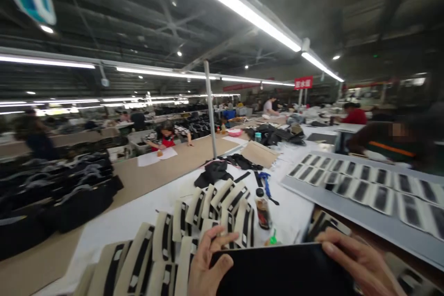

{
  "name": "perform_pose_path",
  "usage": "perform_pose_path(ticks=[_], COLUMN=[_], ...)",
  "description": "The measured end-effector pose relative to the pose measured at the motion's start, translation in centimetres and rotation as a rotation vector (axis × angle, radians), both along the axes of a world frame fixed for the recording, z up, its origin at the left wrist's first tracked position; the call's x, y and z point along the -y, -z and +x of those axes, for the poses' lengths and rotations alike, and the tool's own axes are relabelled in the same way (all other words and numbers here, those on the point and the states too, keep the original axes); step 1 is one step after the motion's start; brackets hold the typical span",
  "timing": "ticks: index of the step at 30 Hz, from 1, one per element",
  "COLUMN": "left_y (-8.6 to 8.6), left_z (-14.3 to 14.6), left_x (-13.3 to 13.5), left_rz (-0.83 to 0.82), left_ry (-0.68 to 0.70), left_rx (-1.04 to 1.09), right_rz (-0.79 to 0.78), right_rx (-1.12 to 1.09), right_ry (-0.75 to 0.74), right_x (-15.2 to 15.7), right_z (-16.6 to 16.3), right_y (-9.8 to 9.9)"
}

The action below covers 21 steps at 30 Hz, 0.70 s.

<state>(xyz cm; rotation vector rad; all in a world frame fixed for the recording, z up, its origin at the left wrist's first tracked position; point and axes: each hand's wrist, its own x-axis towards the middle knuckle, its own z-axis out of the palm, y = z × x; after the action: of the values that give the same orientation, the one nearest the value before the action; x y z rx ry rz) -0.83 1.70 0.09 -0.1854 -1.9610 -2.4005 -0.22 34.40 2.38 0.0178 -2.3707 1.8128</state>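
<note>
Directly below your view, at the bottom edge of the picture, both of your hands grasp a flat black panel (280, 268), a dark rectangular piece whose long axis runs left to right across your body. Your left hand (208, 263) clasps its left end, thumb lying on the top face and fingers curled over the far edge; your right hand (360, 263) clasps the right end, fingers spread along the far edge. Neither hand is nearer than the other: the panel lies between them, touching both, held just above the table (138, 217), which is covered in white. The panel looks matte, plain and stiff, with a straight far edge; its near part runs out of view, and whether it is cloth or board cannot be told. Just beyond your left hand lies a fan of cream fabric pieces with black stripes (208, 215), overlapping one another in rows that reach away to the left. Near the middle, beyond the panel, a small dark bottle (262, 209) stands upright, with a green-capped item (273, 239) just beside it. To the right, a grey board carrying rows of dark rectangles (364, 189) stretches away. Farther off, other people work at long tables under strip lights.
</note>
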Motion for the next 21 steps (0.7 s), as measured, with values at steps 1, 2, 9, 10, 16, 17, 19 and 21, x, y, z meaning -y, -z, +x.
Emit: perform_pose_path(ticks=[1,2,9,10,16,17,19,21], left_y=[0.0,-0.1,-0.7,-0.7,-1.0,-1.2,-1.6,-1.9], left_z=[-0.6,-0.9,-1.6,-1.8,-3.0,-3.1,-3.1,-3.0], left_x=[-1.6,-3.0,-7.8,-8.1,-9.2,-9.3,-9.6,-10.1], left_rz=[0.044,0.085,0.148,0.160,0.130,0.095,0.014,-0.056], left_ry=[-0.042,-0.086,0.136,0.150,0.104,0.095,0.102,0.144], left_rx=[-0.025,-0.053,0.189,0.193,0.187,0.168,0.121,0.086], right_rz=[-0.041,-0.082,-0.302,-0.337,-0.194,-0.054,0.245,0.480], right_rx=[-0.010,-0.019,0.027,0.032,0.119,0.092,0.000,-0.080], right_ry=[0.033,0.069,0.329,0.363,0.457,0.490,0.476,0.312], right_x=[-1.0,-1.9,-4.3,-4.5,-6.6,-6.8,-6.6,-5.4], right_z=[0.3,0.7,3.7,4.0,4.6,4.6,4.7,4.6], right_y=[-0.2,-0.3,0.2,0.4,3.1,3.6,4.2,4.2])
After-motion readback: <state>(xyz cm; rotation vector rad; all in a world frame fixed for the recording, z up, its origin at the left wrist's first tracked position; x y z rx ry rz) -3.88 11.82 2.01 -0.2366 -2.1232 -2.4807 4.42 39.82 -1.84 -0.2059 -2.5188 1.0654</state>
